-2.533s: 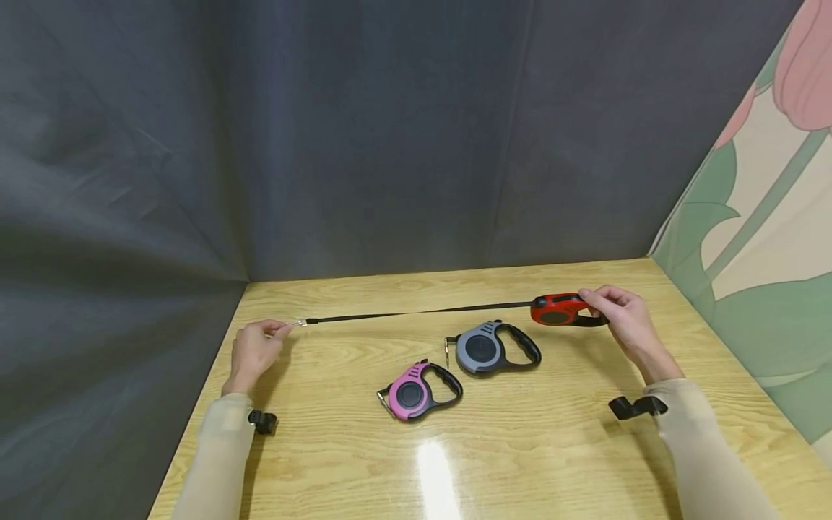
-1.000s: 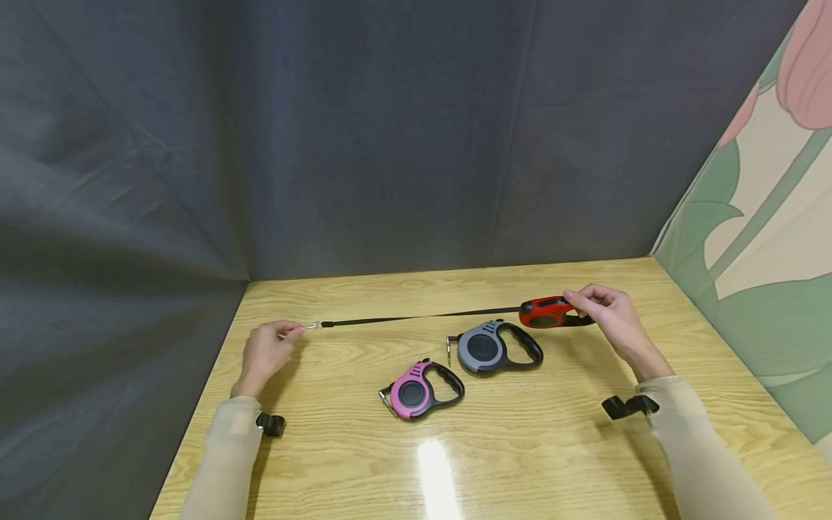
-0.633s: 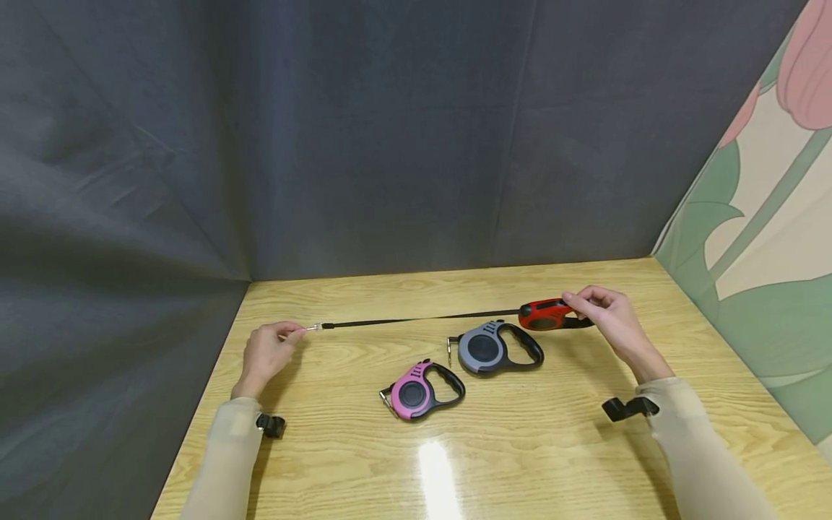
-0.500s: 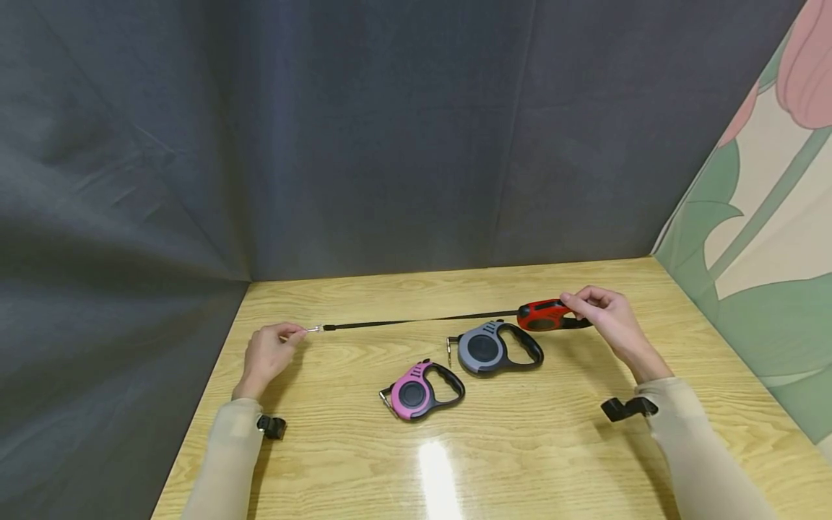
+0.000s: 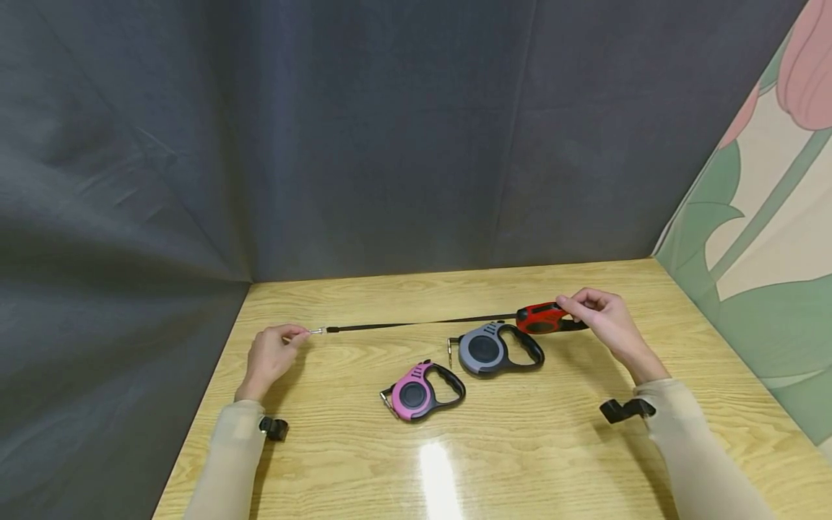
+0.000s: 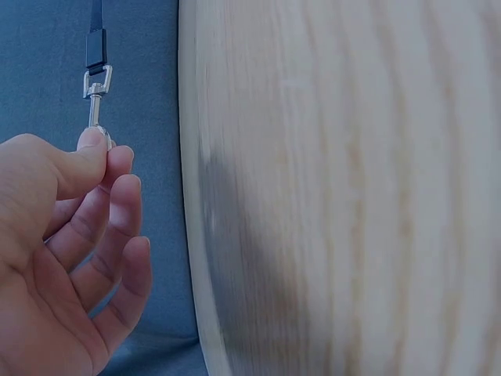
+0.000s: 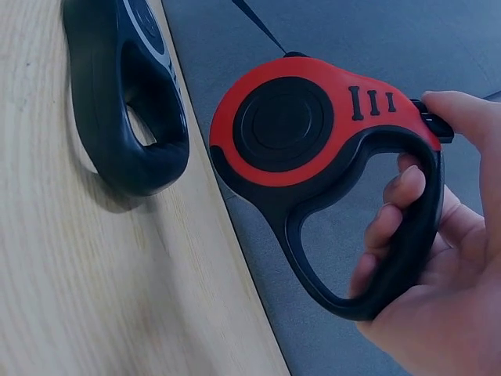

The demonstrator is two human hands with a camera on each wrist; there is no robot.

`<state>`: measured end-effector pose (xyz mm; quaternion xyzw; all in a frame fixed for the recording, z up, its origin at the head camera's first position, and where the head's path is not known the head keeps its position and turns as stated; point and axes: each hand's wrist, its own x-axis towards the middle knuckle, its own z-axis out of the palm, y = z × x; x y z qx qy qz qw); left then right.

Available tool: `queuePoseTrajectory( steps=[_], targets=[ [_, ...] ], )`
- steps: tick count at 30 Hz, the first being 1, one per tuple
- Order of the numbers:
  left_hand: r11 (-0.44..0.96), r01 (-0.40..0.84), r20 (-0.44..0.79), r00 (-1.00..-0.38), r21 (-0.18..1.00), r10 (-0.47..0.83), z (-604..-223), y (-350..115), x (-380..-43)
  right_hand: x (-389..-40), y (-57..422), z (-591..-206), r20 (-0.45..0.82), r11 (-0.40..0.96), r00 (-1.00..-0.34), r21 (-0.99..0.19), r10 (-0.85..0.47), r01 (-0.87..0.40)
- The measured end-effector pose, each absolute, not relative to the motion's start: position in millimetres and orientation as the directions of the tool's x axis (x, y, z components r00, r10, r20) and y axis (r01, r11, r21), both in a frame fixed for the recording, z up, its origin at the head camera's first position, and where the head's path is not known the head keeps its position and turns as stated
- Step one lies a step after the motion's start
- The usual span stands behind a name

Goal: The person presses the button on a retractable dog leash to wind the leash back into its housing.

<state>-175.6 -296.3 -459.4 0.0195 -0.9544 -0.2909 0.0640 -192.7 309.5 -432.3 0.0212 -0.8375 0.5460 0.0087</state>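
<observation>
My right hand (image 5: pixel 601 318) grips the black handle of a red retractable dog leash (image 7: pixel 274 117), fingers through the loop and thumb on the black button at its top. The leash body is held up above the table. From it a black strap (image 5: pixel 422 323) runs out nearly straight to the left. At its far end is a silver snap hook (image 6: pixel 95 106), whose lower end my left hand (image 5: pixel 269 354) pinches between thumb and forefinger; the pinched part is hidden. A grey retractable leash (image 5: pixel 482 349) lies close below the red one, and a pink retractable leash (image 5: pixel 411 394) lies nearer me.
The wooden table (image 5: pixel 520 448) has a bright glare spot at its front middle. A dark curtain (image 5: pixel 390 144) hangs along the back and left edges. On the right stands a flower-patterned panel (image 5: pixel 767 253). Each sleeve carries a black wrist camera.
The hands have drawn somewhat nearer each other: the red leash has moved left and slightly down, the snap hook right. The exposed strap is shorter. The grey and pink leashes stay put.
</observation>
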Motion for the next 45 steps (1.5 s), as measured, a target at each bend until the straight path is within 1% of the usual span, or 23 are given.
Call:
queuePoseTrajectory(
  steps=[7, 16, 29, 45],
  targets=[
    [0.831, 0.002, 0.112, -0.991, 0.556, -0.072, -460.5, -295.1, -175.5, -193.0, 310.1, -433.0, 0.026, 0.427, -0.999, -0.903, -0.024, -0.034],
    [0.825, 0.02, 0.117, -0.992, 0.565, -0.056, -459.3, -291.6, -175.9, -192.6, 306.9, -431.7, 0.03, 0.427, -0.999, -0.903, -0.026, -0.039],
    [0.805, 0.044, 0.103, -0.994, 0.592, -0.022, -461.1, -286.8, -177.3, -195.7, 306.4, -427.8, 0.009, 0.504, -0.999, -0.863, -0.049, -0.033],
    [0.807, 0.062, 0.131, -0.991, 0.587, -0.019, -461.6, -281.1, -177.4, -198.3, 300.9, -427.4, 0.007, 0.514, -0.997, -0.857, -0.073, -0.044]
  ],
)
